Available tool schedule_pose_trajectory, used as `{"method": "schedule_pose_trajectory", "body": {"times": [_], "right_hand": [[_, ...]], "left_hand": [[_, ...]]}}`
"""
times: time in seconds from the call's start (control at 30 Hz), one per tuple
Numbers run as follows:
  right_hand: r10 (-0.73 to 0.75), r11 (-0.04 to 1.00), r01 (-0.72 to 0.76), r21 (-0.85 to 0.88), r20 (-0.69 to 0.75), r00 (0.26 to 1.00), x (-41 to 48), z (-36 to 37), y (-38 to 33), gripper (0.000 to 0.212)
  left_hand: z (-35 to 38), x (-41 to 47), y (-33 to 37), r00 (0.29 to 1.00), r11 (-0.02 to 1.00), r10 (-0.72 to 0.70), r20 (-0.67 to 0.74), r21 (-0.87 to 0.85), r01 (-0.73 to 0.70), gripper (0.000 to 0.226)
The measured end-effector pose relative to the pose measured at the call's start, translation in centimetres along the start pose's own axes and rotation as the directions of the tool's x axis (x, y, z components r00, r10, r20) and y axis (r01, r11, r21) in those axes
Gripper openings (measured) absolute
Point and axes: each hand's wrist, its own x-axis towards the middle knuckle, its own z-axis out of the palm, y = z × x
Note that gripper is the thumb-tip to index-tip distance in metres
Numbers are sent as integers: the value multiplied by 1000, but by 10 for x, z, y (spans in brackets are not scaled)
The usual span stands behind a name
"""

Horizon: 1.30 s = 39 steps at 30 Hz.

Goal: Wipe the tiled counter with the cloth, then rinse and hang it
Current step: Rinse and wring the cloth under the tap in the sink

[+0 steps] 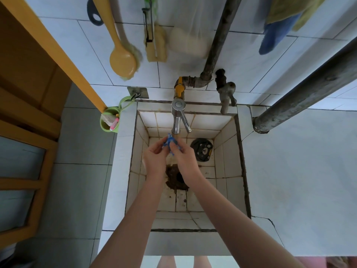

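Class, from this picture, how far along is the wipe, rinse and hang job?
Wiping looks done: the blue cloth is off the counter. In hand: left hand and right hand grip it under the tap, over the sink. Left: hanging it up.

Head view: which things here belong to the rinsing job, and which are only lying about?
In use: blue cloth, left hand, right hand, tap, sink.
Lying about: yellow brush, green cup, drain cover, hanging blue towel.
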Motion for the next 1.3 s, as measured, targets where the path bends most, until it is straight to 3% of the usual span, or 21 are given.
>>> {"method": "schedule_pose_trajectory", "body": {"times": [0.3,0.47,0.57,0.77,0.87,0.93,1.1,1.2,1.3], "right_hand": [[146,988,-154,-5,-279,949,21,-9,-2,27],[66,996,-59,64,-106,992,2,-1,0,17],[31,997,-31,71,6,1000,-4,10,5,27],[56,991,-72,-117,-132,990,21,2,2,23],[79,988,-106,-112,-222,972,30,-10,2,30],[100,992,-112,-52,-195,976,25,-13,0,35],[64,998,-65,10,100,993,4,3,8,45],[81,993,-85,77,50,995,7,8,9,44],[33,993,-44,-113,-97,995,16,-4,3,22]], "left_hand": [[-5,-7,-4,996,1000,3,89,26,-5,23],[0,-1,-5,998,1000,-19,54,-6,20,31],[6,-5,-7,996,999,-11,88,45,7,34],[1,-7,-7,997,999,-25,75,-38,28,21],[0,-4,-4,996,997,-34,81,-65,39,21],[-1,-3,-3,997,994,-38,65,-95,44,24],[6,-6,-1,998,999,-16,59,-37,19,30],[6,-8,0,998,1000,10,66,-13,-9,28],[2,-8,-2,999,998,-13,52,-58,16,27]]}}
